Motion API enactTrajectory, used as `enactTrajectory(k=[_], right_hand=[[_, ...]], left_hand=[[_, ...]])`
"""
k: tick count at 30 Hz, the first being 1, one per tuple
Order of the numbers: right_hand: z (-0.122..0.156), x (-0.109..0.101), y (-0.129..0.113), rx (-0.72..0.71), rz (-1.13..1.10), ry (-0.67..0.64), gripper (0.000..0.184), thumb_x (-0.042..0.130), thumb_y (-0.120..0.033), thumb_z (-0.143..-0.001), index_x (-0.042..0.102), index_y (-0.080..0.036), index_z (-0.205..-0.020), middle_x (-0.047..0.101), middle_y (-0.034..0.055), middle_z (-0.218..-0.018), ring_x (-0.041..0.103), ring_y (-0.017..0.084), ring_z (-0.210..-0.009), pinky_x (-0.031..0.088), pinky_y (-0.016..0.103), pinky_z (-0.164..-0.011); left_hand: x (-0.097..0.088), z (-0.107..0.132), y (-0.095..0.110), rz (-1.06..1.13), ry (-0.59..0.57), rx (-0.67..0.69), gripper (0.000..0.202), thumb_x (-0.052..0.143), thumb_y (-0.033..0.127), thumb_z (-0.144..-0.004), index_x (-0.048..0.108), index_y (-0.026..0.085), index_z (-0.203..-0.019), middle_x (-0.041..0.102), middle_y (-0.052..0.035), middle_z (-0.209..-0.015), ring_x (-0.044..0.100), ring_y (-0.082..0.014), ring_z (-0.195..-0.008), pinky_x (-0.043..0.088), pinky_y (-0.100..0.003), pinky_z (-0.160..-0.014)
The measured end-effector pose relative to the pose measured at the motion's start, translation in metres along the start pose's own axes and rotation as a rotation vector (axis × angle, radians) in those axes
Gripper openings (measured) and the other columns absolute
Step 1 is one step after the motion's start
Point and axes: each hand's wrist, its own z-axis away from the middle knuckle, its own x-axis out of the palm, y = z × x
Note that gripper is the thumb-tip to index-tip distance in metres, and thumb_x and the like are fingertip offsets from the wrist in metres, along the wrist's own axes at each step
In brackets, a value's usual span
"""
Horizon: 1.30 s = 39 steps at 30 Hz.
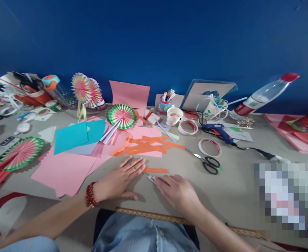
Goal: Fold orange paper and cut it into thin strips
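Note:
My left hand [126, 175] lies flat with its fingers stretched out, the fingertips pressing on one end of an orange paper strip [156, 170]. A red bead bracelet [91, 195] circles that wrist. My right hand [177, 192] is closed around a small white craft knife [151, 178], its blade pointing toward the left fingers just below the strip. Beyond both hands lies a loose heap of orange paper strips [143, 146]. To the right of the heap rest black-handled scissors [208, 163], partly open.
Pink sheets [64, 171] and teal paper [71, 137] spread at left, near folded paper fans [121, 116]. Tape rolls [210, 147], a blue glue gun [219, 133] with its cord, and a tilted bottle [261, 98] stand at right. A blue wall [154, 42] bounds the back.

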Motion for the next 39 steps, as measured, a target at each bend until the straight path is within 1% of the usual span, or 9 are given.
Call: enactTrajectory(k=[3,8,12,17,21,25,30,35,39], right_hand=[[-0.002,0.001,-0.001,0.010,0.007,0.009,0.023,0.059,-0.013,-0.093,0.071,-0.018,-0.111,0.068,-0.0002,-0.078,0.058,0.012,-0.062,0.037,0.030,-0.063],[-0.002,-0.001,0.001,0.004,-0.010,0.008,0.024,0.056,-0.015,-0.096,0.070,-0.019,-0.114,0.070,0.0011,-0.083,0.059,0.013,-0.064,0.038,0.031,-0.064],[-0.005,-0.003,0.002,0.009,-0.006,-0.015,0.024,0.056,-0.015,-0.095,0.070,-0.020,-0.114,0.072,0.0019,-0.088,0.061,0.013,-0.066,0.040,0.031,-0.065],[-0.009,-0.001,0.001,-0.014,-0.004,-0.061,0.023,0.059,-0.017,-0.094,0.070,-0.020,-0.114,0.072,0.0029,-0.088,0.063,0.013,-0.069,0.040,0.029,-0.067],[-0.006,0.000,0.000,-0.005,-0.014,-0.041,0.025,0.059,-0.015,-0.093,0.070,-0.019,-0.116,0.072,0.0025,-0.088,0.062,0.013,-0.068,0.040,0.030,-0.065],[-0.009,-0.001,-0.004,0.019,-0.007,-0.030,0.023,0.058,-0.016,-0.094,0.071,-0.021,-0.113,0.073,0.0022,-0.088,0.063,0.013,-0.069,0.041,0.030,-0.065],[-0.017,0.000,-0.008,-0.006,-0.005,-0.086,0.022,0.059,-0.018,-0.094,0.071,-0.020,-0.112,0.073,0.0041,-0.089,0.065,0.015,-0.076,0.042,0.029,-0.066],[-0.013,0.002,-0.004,-0.008,-0.012,-0.120,0.026,0.054,-0.016,-0.097,0.069,-0.021,-0.118,0.073,0.0041,-0.090,0.065,0.013,-0.074,0.043,0.028,-0.068],[-0.013,0.003,-0.001,0.007,-0.028,-0.092,0.024,0.057,-0.019,-0.096,0.070,-0.021,-0.116,0.072,0.0028,-0.089,0.064,0.014,-0.071,0.041,0.029,-0.068]], left_hand=[[-0.004,0.001,-0.002,0.021,0.002,-0.002,0.101,0.036,0.079,-0.093,0.005,0.013,-0.163,0.018,-0.0124,-0.167,0.013,-0.0283,-0.156,0.006,-0.049,-0.126],[-0.014,0.009,-0.004,0.024,-0.002,-0.082,0.096,0.036,0.074,-0.096,0.004,0.013,-0.163,0.014,-0.0144,-0.167,0.015,-0.0284,-0.155,0.004,-0.049,-0.126],[-0.008,0.013,0.000,0.015,-0.031,-0.060,0.103,0.034,0.081,-0.092,0.004,0.013,-0.163,0.015,-0.0125,-0.167,0.013,-0.0271,-0.156,0.005,-0.046,-0.127],[0.000,0.012,0.004,-0.006,-0.021,-0.078,0.106,0.033,0.084,-0.089,0.007,0.013,-0.163,0.016,-0.0125,-0.167,0.013,-0.0271,-0.156,0.008,-0.046,-0.126],[0.001,0.012,0.003,0.013,-0.005,-0.073,0.106,0.035,0.083,-0.089,0.007,0.013,-0.163,0.016,-0.0133,-0.167,0.013,-0.0276,-0.155,0.010,-0.047,-0.126],[0.000,0.011,0.003,0.028,-0.022,-0.067,0.107,0.034,0.084,-0.089,0.006,0.012,-0.162,0.017,-0.0140,-0.167,0.012,-0.0278,-0.156,0.007,-0.047,-0.126],[-0.005,0.011,0.005,0.021,-0.033,-0.085,0.108,0.033,0.085,-0.088,0.008,0.012,-0.162,0.016,-0.0143,-0.167,0.012,-0.0294,-0.155,0.006,-0.047,-0.126],[-0.015,0.023,0.002,0.030,0.024,-0.162,0.101,0.039,0.079,-0.091,0.008,0.014,-0.163,0.016,-0.0141,-0.167,0.016,-0.0311,-0.154,0.010,-0.047,-0.126],[-0.015,0.033,0.005,0.046,-0.001,-0.176,0.102,0.040,0.079,-0.091,0.005,0.015,-0.163,0.016,-0.0134,-0.167,0.019,-0.0299,-0.154,0.013,-0.046,-0.126]])
